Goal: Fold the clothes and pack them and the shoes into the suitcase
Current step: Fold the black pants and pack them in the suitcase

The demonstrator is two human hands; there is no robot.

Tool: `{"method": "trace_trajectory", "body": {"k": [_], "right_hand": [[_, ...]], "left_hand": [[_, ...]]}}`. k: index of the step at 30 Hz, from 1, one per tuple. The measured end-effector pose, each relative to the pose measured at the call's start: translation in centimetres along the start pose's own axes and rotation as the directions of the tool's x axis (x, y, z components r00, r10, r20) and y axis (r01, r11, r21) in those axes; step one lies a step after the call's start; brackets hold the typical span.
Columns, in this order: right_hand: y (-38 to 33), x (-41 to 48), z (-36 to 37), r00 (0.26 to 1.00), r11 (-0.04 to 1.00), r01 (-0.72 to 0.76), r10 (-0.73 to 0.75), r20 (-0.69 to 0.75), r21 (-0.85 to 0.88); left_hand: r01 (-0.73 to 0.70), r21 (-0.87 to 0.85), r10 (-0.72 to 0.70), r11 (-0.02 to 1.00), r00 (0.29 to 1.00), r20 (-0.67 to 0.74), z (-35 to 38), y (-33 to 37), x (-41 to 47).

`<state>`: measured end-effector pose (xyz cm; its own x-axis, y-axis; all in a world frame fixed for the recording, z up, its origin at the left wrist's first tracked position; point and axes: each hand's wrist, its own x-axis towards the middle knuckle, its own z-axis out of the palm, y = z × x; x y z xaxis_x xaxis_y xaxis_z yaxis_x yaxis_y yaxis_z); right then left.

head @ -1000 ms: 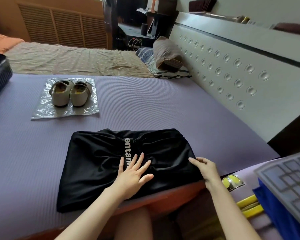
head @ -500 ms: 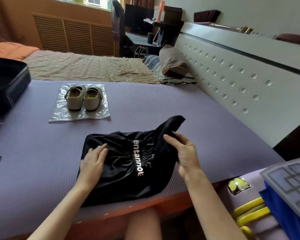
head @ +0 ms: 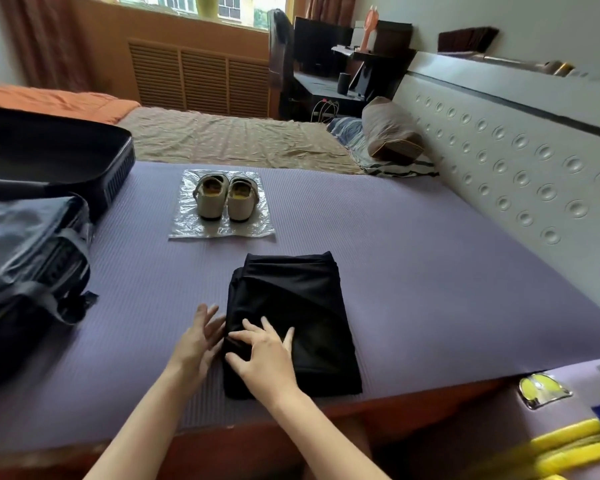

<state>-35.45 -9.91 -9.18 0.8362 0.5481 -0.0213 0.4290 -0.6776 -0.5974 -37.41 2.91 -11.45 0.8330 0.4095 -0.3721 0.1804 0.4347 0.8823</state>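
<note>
A black garment [head: 298, 306] lies folded into a narrow upright rectangle on the purple mat [head: 413, 271] near the bed's front edge. My right hand [head: 260, 358] rests flat on its lower left part, fingers spread. My left hand [head: 198, 337] is beside the garment's left edge, fingers straight and touching the fold. A pair of beige shoes [head: 226, 199] stands on a clear plastic sheet [head: 187, 230] farther back. The open black suitcase [head: 66, 161] sits at the far left, with its zipped mesh half [head: 25, 258] nearer to me.
A padded white headboard [head: 516, 161] runs along the right side. A brown pillow [head: 392, 133] and beige sheet [head: 222, 136] lie beyond the mat. A purple case with yellow straps [head: 568, 441] sits at the lower right, off the bed.
The garment's right side was folded over to the left, hiding the white lettering and making it narrower. My right hand moved left onto it; the view turned left, revealing the suitcase.
</note>
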Motion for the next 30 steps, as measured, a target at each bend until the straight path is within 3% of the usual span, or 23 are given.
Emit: {"method": "trace_trajectory", "body": {"k": [5, 10, 17, 23, 27, 30], "right_hand": [[0.6, -0.5, -0.7, 0.991, 0.993, 0.103, -0.107, 0.075, 0.056], [1.7, -1.5, 0.1, 0.975, 0.979, 0.198, -0.203, 0.088, 0.057], [4.1, -2.2, 0.5, 0.925, 0.917, 0.374, -0.357, 0.133, -0.141], [5.9, -1.0, 1.7, 0.855, 0.823, 0.506, -0.518, 0.023, -0.258], [6.4, -0.4, 0.6, 0.815, 0.77, 0.573, -0.57, 0.099, -0.282], [6.7, 0.4, -0.7, 0.838, 0.789, 0.533, -0.542, 0.063, -0.305]], "left_hand": [[0.008, 0.056, -0.007, 0.998, 1.0, -0.011, 0.3, 0.6, 1.0], [-0.041, 0.331, 0.06, 0.943, 0.997, -0.047, 0.9, 2.3, 4.3], [-0.016, 0.596, 0.129, 0.803, 0.98, -0.149, 3.7, 4.8, 8.1], [-0.059, 0.621, 0.204, 0.782, 0.965, -0.165, 5.2, 5.2, 9.3], [-0.08, 0.456, 0.213, 0.886, 0.945, -0.248, 2.1, 5.6, 9.8], [-0.059, 0.37, 0.19, 0.927, 0.925, -0.33, -2.4, 5.4, 9.0]]}}
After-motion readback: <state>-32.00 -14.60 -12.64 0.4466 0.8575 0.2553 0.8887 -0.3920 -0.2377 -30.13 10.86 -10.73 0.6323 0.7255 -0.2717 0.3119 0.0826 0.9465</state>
